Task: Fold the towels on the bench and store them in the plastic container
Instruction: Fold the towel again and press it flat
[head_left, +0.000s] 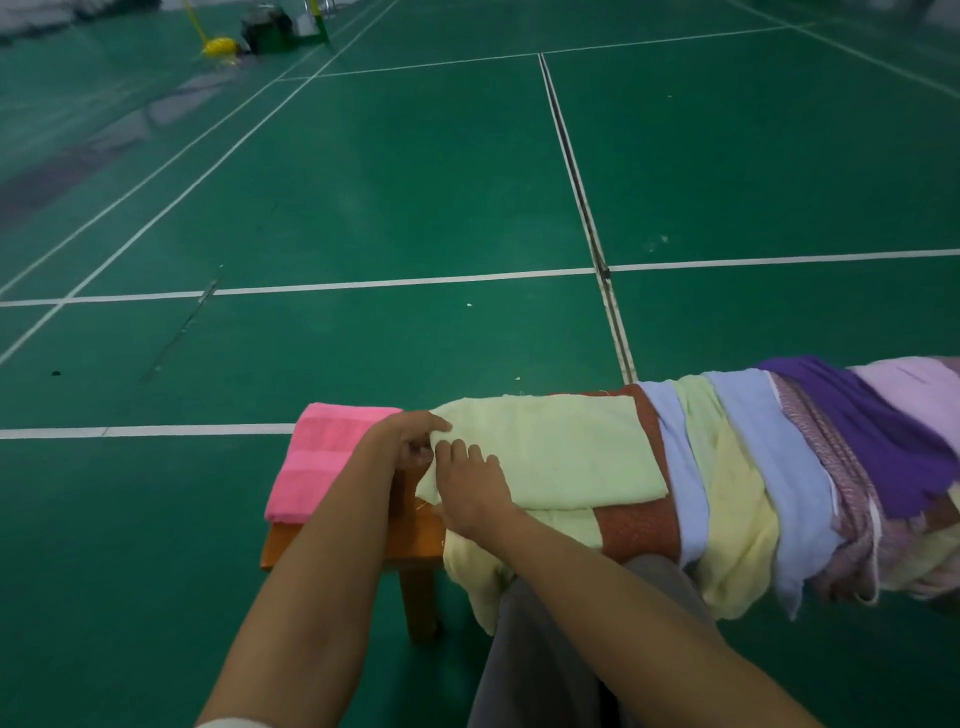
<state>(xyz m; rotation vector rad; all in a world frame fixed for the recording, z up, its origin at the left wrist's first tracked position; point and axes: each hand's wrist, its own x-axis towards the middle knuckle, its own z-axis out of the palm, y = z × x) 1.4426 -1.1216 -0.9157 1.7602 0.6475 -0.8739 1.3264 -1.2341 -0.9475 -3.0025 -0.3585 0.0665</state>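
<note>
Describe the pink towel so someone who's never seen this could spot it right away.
Find the wooden bench on the green court. At its left end, left of both hands, lies the pink towel. It is the only pink one, folded flat, apart from the overlapping heap.

A green sports-court floor (415, 182) filled the frame, crossed by white lines (395, 283) (one dark seam (582, 208) ran upward); yellow and green equipment (270, 31) sat upper left.
</note>
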